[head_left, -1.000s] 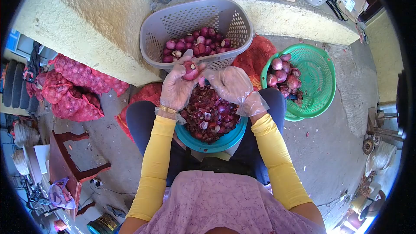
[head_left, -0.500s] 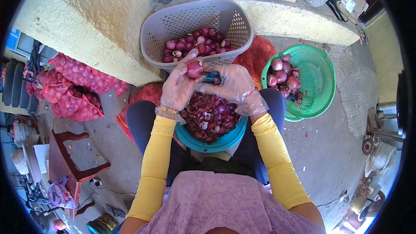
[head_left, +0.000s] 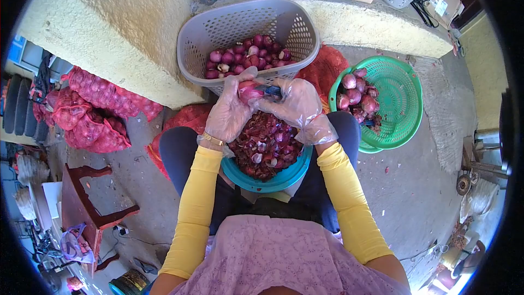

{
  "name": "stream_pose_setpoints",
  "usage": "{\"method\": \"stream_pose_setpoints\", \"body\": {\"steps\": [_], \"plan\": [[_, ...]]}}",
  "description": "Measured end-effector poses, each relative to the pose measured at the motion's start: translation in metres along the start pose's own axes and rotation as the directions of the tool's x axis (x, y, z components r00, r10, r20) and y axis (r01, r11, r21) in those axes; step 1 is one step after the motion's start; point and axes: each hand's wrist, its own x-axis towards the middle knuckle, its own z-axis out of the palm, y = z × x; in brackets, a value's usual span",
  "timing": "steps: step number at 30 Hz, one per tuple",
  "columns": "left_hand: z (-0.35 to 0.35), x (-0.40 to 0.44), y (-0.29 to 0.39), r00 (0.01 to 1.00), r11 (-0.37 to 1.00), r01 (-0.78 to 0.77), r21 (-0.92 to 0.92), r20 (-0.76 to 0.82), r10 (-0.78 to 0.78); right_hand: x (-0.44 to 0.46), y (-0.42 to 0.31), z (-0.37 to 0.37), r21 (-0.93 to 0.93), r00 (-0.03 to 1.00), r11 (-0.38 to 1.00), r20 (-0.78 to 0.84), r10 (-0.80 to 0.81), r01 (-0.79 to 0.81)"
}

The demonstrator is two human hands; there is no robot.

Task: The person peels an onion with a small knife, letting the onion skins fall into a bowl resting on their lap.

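Now the tool (head_left: 272, 92) (a knife, perhaps) has risen against the onion (head_left: 249, 93), seemingly working it. Left hand (head_left: 230, 110) grips onion; right hand (head_left: 297, 101), tool.

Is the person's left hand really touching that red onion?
Touching. The head view shows the gloved left hand gripping the red onion, wrapped against its side.

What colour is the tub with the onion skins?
Turquoise; the tub shows best in the head view.

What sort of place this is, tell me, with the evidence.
Likely an informal onion-sorting or peeling area, perhaps at a home: red mesh sacks lie on the bare floor, a gray basket holds onions, and a blue basin holds onion skins.
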Motion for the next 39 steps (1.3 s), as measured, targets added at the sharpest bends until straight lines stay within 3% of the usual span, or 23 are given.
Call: {"method": "stream_pose_setpoints", "body": {"steps": [2,12,21,27,29,39], "plan": [[0.004,0.001,0.000,0.999,0.997,-0.038,0.069,-0.002,0.038,0.000,0.001,0.001,-0.020,1.000,1.000,0.019,-0.005,0.005],[0.006,0.000,0.002,0.998,0.997,-0.021,0.080,-0.052,0.026,0.002,0.000,0.000,-0.066,0.993,0.997,0.110,0.051,-0.044],[0.007,-0.001,0.002,0.998,0.985,-0.061,0.163,-0.007,0.063,0.002,0.002,0.001,-0.112,0.989,0.993,0.141,0.046,-0.030],[0.007,-0.003,0.006,0.999,0.974,-0.017,0.226,0.042,0.008,0.002,0.002,0.000,-0.053,0.992,0.999,0.122,0.020,-0.014],[0.009,-0.003,0.008,0.999,0.964,-0.015,0.265,0.046,0.002,0.004,0.001,-0.005,-0.083,0.958,0.993,0.266,0.106,-0.087],[0.007,-0.006,0.010,0.999,0.938,0.000,0.347,0.035,-0.013,0.001,0.009,0.005,-0.141,0.970,0.989,0.231,0.073,-0.040]]}}
